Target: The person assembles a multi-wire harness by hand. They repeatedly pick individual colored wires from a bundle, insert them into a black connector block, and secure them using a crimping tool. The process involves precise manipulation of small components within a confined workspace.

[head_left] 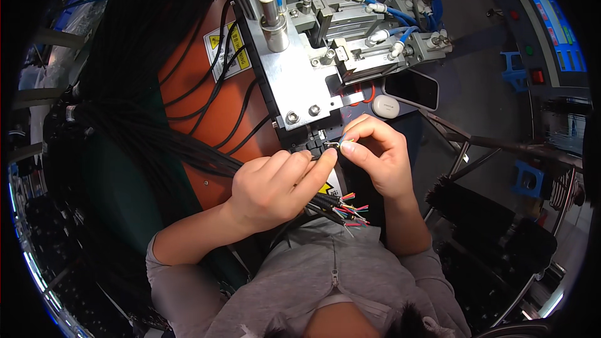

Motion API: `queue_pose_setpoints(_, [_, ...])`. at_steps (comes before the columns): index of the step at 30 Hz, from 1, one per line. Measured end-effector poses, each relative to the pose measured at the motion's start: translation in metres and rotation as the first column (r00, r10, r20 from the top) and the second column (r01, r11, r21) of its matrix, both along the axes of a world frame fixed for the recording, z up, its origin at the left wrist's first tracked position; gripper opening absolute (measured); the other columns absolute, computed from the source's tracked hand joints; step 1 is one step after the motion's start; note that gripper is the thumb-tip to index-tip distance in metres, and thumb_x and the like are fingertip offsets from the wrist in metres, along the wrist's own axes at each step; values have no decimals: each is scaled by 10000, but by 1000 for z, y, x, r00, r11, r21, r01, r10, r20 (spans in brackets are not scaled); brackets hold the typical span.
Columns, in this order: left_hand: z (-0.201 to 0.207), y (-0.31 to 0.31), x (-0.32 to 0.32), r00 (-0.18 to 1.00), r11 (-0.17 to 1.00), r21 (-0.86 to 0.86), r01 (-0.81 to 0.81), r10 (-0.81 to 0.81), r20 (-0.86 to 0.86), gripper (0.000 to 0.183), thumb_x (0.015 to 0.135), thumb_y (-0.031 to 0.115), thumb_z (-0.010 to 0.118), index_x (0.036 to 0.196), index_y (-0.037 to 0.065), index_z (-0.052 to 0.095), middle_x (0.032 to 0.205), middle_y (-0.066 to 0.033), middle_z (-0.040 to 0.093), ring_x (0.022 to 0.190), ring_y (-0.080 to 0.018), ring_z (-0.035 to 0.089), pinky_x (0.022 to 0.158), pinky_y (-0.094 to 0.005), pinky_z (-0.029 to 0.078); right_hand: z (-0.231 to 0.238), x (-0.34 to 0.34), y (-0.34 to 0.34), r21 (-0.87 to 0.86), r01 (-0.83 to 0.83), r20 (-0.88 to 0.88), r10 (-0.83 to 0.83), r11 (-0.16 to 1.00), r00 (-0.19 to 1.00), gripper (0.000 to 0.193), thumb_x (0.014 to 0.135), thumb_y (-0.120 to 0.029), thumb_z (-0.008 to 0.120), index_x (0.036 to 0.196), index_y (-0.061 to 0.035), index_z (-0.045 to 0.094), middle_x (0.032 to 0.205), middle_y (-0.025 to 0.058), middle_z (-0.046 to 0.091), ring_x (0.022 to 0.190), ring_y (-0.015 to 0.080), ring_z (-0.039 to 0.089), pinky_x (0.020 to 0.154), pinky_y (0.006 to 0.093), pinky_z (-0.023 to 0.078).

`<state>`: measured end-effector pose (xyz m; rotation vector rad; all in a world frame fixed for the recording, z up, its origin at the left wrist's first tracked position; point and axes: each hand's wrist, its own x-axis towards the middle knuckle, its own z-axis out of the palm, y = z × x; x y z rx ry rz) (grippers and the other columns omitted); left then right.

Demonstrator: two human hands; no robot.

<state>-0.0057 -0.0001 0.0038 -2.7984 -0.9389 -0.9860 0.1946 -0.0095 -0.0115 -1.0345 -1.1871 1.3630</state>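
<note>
In front of the machine's black tooling block (pixel 311 143), my two hands work close together. My left hand (pixel 270 184) is closed, fingers curled, around what looks like a black cable, mostly hidden by the fingers. The thumb and index finger of my right hand (pixel 383 159) pinch fine wires (pixel 343 142), of which small blue and yellowish bits show. A small bright metal piece lies between the fingertips of both hands. Below my left hand, several black cable ends (pixel 325 201) fan out with stripped wires (pixel 352 208) in red, white, blue and other colours.
A metal fixture (pixel 294 75) with pneumatic cylinders and blue hoses stands ahead. On the orange surface (pixel 191 81) to the left run black cables (pixel 163 138) from a large bundle. A white earbud case (pixel 385 107) and a phone (pixel 411 89) lie right. A screen (pixel 554 25) stands far right.
</note>
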Motion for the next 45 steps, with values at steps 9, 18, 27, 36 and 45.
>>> queue_pose_setpoints(9, [0, -7, 8, 956, 983, -109, -148, 114, -269, 378, 702, 116, 609, 1069, 47, 668, 744, 10, 436, 590, -88, 446, 428, -208, 349, -19, -17, 10, 444, 22, 575, -304, 896, 760, 55, 738, -13, 670, 747, -2, 617, 720, 91, 604, 662, 251, 549, 614, 343, 441])
queue_pose_setpoints(18, [-1, -8, 9, 945, 982, -52, -183, 161, -286, 332, 714, 110, 611, 1034, 53, 681, 714, 7, 414, 573, -86, 453, 423, -211, 334, -29, -22, 11, 460, 103, 493, -350, 882, 796, 92, 726, -2, 649, 698, -9, 561, 657, 82, 537, 637, 234, 517, 591, 327, 427])
queue_pose_setpoints(27, [-2, 2, 5, 979, 984, -105, -144, 127, -161, 265, 707, 81, 663, 970, 69, 696, 745, 3, 533, 599, -94, 549, 458, -234, 379, -45, -20, 5, -110, 163, 121, -149, 980, 981, 82, 830, -51, 568, 769, 3, 564, 723, 34, 560, 640, 79, 483, 594, 238, 398])
queue_pose_setpoints(36, [9, -12, 4, 905, 934, -161, -320, 250, -345, 202, 765, 89, 670, 956, 25, 675, 748, -27, 531, 567, -124, 553, 473, -266, 418, -39, 2, 10, 306, 56, 172, -113, 950, 979, 124, 744, 20, 713, 858, -1, 668, 843, 80, 653, 781, 167, 614, 720, 270, 472])
queue_pose_setpoints(45, [15, 7, 4, 994, 999, -33, 20, -16, 105, 335, 753, 128, 715, 1071, 29, 675, 812, -58, 607, 589, -145, 532, 505, -261, 401, -15, 8, 6, 427, -83, 60, 64, 900, 996, 198, 690, 44, 726, 876, -12, 686, 869, 96, 674, 824, 212, 621, 737, 323, 479])
